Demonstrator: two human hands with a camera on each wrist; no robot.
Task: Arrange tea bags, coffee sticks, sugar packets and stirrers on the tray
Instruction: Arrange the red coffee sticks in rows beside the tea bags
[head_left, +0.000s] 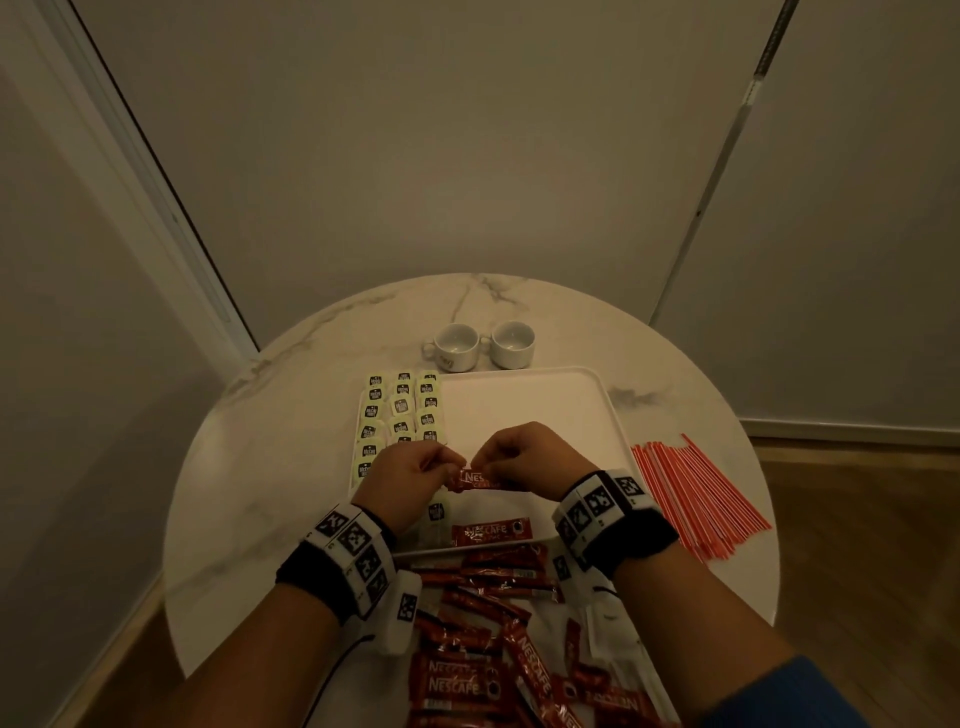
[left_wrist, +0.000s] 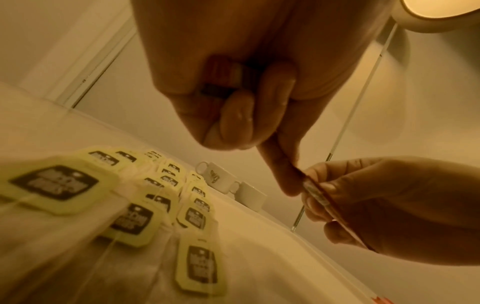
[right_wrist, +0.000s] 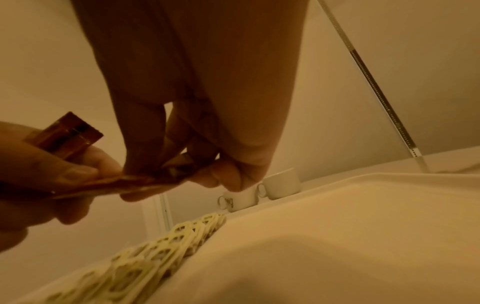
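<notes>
Red foil marks the coffee stick (head_left: 475, 478) held over the near middle of the tray (head_left: 524, 400), one end in each hand. Left hand (head_left: 408, 480) pinches its left end between thumb and forefinger, and the left wrist view shows more sticks (left_wrist: 221, 81) tucked under the curled fingers of that same grip. Right hand (head_left: 524, 457) pinches the other end, fingers bent close, nothing else in it. To do this step well, I judge the stick should be lowered flat and square beside the stick (head_left: 491, 532) already lying at the tray's near edge, kept parallel to it and clear of the tea bags (head_left: 400, 410) that fill the tray's left side in rows. Release the right pinch first so the left can steady the row. The loose pile of sticks (head_left: 488, 623) lies on the desk's near edge; stirrers (head_left: 696, 493) lie on the desk, right of the tray. No sugar packets are to be seen.
</notes>
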